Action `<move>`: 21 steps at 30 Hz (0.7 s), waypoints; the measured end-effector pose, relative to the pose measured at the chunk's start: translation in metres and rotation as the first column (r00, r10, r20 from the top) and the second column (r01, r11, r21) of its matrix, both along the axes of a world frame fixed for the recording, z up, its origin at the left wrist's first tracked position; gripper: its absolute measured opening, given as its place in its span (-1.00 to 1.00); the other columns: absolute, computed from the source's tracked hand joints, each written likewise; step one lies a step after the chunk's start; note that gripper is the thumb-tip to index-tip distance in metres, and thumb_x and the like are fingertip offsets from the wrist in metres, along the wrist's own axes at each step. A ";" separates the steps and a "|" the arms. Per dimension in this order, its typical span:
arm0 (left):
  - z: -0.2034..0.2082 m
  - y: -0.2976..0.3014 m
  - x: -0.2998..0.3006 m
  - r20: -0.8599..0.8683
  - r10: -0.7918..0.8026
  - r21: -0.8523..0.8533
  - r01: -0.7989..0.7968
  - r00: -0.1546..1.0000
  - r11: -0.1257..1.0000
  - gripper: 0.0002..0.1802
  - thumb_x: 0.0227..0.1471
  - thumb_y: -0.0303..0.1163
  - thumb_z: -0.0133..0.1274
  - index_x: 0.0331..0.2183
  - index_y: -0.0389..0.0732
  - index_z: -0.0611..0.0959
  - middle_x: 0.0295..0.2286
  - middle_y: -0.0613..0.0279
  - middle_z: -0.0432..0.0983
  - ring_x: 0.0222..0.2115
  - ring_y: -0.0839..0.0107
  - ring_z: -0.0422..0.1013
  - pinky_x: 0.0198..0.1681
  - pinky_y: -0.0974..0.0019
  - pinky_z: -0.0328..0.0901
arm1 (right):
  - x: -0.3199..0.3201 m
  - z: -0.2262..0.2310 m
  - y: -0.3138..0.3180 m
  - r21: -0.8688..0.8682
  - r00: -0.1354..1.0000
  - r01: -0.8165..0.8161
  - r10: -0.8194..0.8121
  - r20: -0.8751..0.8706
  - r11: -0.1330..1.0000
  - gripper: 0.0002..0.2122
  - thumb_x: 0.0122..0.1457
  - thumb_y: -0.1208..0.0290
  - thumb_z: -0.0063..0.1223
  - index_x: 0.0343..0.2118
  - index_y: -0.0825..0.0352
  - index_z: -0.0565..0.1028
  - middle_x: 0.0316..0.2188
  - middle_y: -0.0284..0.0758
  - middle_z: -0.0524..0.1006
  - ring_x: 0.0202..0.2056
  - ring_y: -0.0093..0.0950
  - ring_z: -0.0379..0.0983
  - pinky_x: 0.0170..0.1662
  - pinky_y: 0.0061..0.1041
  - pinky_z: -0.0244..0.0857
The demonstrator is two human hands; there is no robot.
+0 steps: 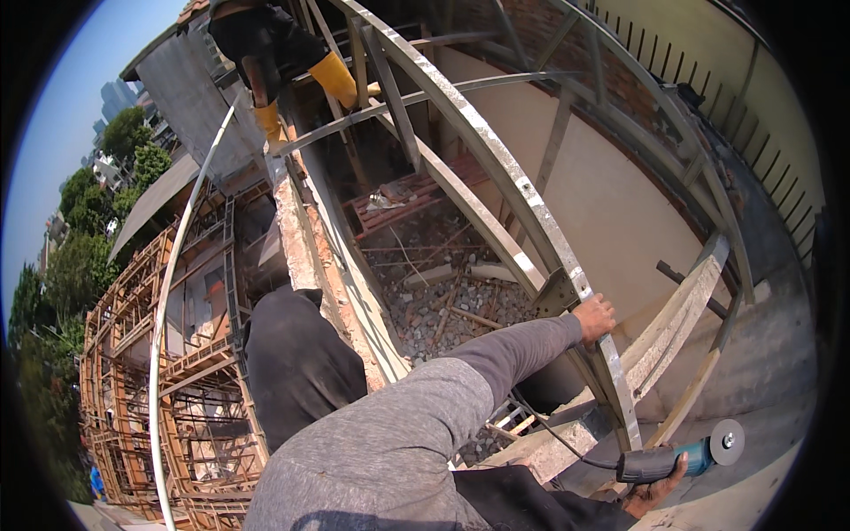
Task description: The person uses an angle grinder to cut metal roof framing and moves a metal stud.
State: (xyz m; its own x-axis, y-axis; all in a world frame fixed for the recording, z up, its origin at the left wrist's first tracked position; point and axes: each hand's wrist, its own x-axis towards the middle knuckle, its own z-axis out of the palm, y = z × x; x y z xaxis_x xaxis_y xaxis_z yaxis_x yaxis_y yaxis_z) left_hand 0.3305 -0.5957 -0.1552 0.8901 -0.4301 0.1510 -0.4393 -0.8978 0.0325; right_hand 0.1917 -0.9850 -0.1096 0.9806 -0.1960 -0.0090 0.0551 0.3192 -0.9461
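Note:
My left hand reaches out in a grey sleeve, its fingers wrapped over a grey metal roof truss. The truss slopes from the top of the view down to the lower right, and a dark plate joins its members just beyond the hand. At the lower right my right hand grips an angle grinder from below. Its round grey disc points right, away from the truss. A dark cord trails from the back of the grinder toward the truss.
Rubble lies far below between the walls. A person in yellow boots stands ahead on the broken wall top. A long white pole rises at left beside rebar and timber framework. Concrete beams lie at right.

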 end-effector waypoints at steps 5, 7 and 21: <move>-0.016 0.036 -0.049 0.508 0.229 -0.388 -0.017 0.830 0.922 -0.56 -0.11 -0.07 0.32 -0.27 -0.17 0.65 -0.27 0.15 0.56 -0.06 0.16 0.44 0.12 -0.01 0.24 | 0.052 0.069 0.070 0.148 0.959 -0.224 0.245 -0.146 0.963 -0.51 0.14 0.07 0.19 -0.12 0.47 0.46 -0.32 -0.17 0.55 -0.36 -0.43 0.53 -0.25 -0.43 0.47; 0.005 0.032 -0.084 0.328 0.357 -0.710 -0.021 0.875 0.704 -0.52 -0.06 -0.06 0.28 -0.24 -0.25 0.63 -0.24 0.07 0.56 -0.06 0.09 0.46 0.11 0.05 0.27 | 0.063 0.086 0.095 0.075 0.973 -0.188 0.196 -0.120 0.979 -0.54 0.13 0.09 0.21 -0.14 0.44 0.43 -0.40 -0.23 0.54 -0.44 -0.43 0.53 -0.38 -0.43 0.48; 0.190 0.128 -0.125 -0.376 -0.166 -0.907 -0.398 0.912 -0.135 -0.32 -0.30 -0.32 0.48 -0.15 -0.43 0.55 -0.32 0.12 0.54 -0.33 0.38 0.52 -0.21 0.36 0.45 | 0.110 0.176 0.409 -0.206 0.697 -0.674 0.703 0.142 0.709 -0.62 0.04 0.32 0.30 -0.14 0.35 0.40 -0.36 -0.37 0.47 -0.44 -0.57 0.47 -0.38 -0.57 0.41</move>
